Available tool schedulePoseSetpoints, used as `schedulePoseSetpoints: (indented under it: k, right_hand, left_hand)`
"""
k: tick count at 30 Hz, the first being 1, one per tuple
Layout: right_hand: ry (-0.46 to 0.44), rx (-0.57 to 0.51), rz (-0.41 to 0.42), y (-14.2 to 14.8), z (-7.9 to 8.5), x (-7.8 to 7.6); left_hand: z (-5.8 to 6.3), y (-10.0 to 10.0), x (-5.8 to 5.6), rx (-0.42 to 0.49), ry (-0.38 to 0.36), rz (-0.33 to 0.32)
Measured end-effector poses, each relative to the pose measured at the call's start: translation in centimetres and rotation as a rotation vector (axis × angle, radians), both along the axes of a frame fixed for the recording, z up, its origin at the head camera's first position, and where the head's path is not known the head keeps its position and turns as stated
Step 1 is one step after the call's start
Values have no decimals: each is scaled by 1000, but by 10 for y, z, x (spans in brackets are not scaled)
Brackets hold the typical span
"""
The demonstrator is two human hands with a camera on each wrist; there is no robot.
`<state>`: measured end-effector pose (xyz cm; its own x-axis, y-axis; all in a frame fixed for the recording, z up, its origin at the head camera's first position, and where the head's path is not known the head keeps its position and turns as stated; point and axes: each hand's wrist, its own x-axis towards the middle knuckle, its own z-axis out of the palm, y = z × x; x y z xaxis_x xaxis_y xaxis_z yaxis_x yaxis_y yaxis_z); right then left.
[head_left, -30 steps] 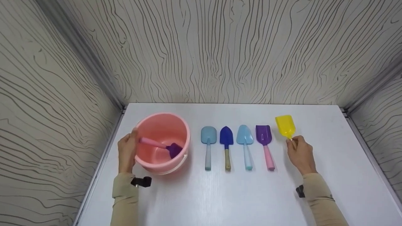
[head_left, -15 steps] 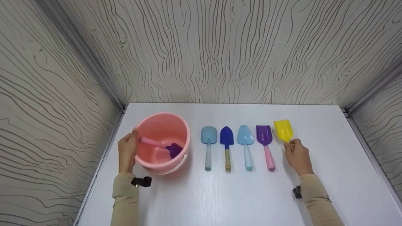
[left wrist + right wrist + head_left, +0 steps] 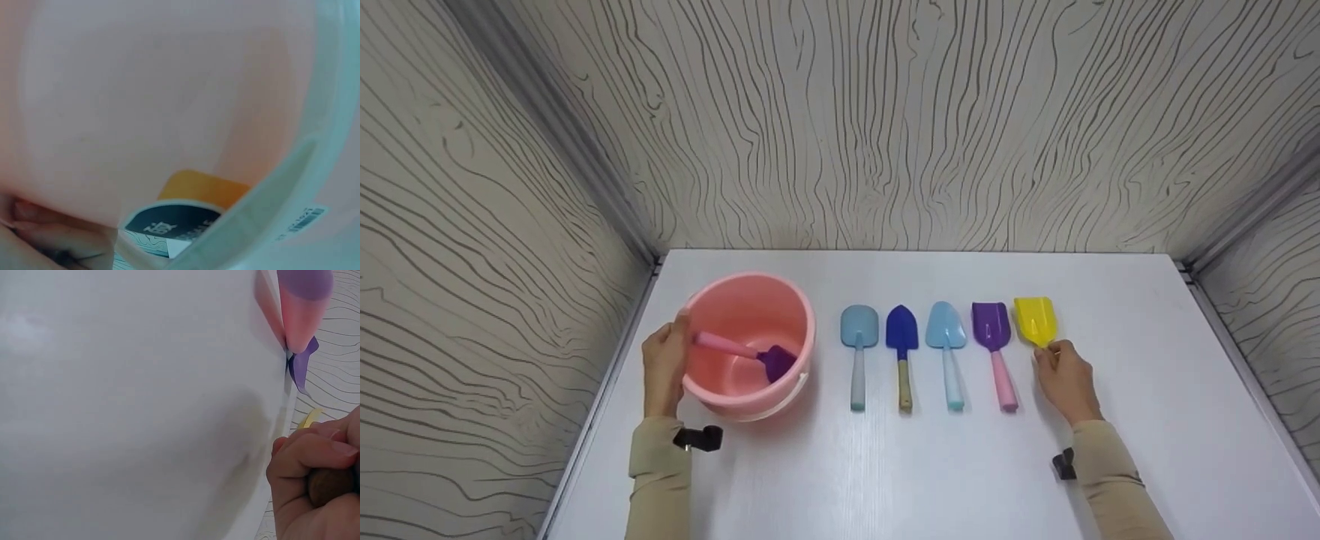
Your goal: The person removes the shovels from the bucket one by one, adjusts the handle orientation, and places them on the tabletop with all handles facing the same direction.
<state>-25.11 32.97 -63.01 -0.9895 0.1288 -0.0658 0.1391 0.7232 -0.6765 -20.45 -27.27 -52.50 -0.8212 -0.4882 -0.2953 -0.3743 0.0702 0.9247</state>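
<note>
A pink bucket [image 3: 750,304] stands at the left of the table in the head view, its white handle [image 3: 776,409] hanging down in front. My left hand [image 3: 664,364] grips the bucket's left rim. Inside lies a purple toy shovel [image 3: 776,362] with a pink handle. On the right, my right hand [image 3: 1066,379] holds a yellow shovel [image 3: 1036,319] by its handle, blade pointing away from me. The brown handle end [image 3: 331,486] shows within the curled fingers in the right wrist view. Just left of it lies another purple shovel [image 3: 991,326] with a pink handle.
Between bucket and purple shovel lie a grey-blue shovel [image 3: 859,326], a dark blue trowel [image 3: 901,328] with a wooden-looking handle and a light blue trowel [image 3: 946,326]. The white table [image 3: 877,480] meets wood-patterned panels [image 3: 870,127] at the back and sides.
My right hand has brought the yellow shovel nearer to me and slightly left, and its blade now points straighter away. The left hand and bucket stay in place.
</note>
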Motion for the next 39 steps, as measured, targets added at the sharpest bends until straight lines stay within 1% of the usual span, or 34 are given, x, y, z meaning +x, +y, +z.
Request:
schedulePoseSetpoints:
  k: [7,10,17,22,30,33,37,39]
  right_hand:
    - [30,35,-2,1,-7,-1]
    - [18,34,3,1,-7,-1]
    - [-9,13,-3,-1,-4,-2]
    - [-9,26,8,-2,-4,-3]
    - [-7,41,20,-5,-3,0]
    - [1,48,21,-4,-3,1]
    - [-18,40,22,-1,-4,0]
    - [-41,33,18,0,-3,0]
  left_hand:
    - [-2,-1,-1,25,34,27]
    - [0,-1,-2,21,23,21]
    - [2,-1,-5,11,23,12]
    - [1,-1,-4,17,26,12]
    - [0,-1,-2,24,22,13]
    - [0,0,-2,6,31,13]
    - [-2,1,-1,-28,50,13]
    - [-3,1,-1,-31,53,13]
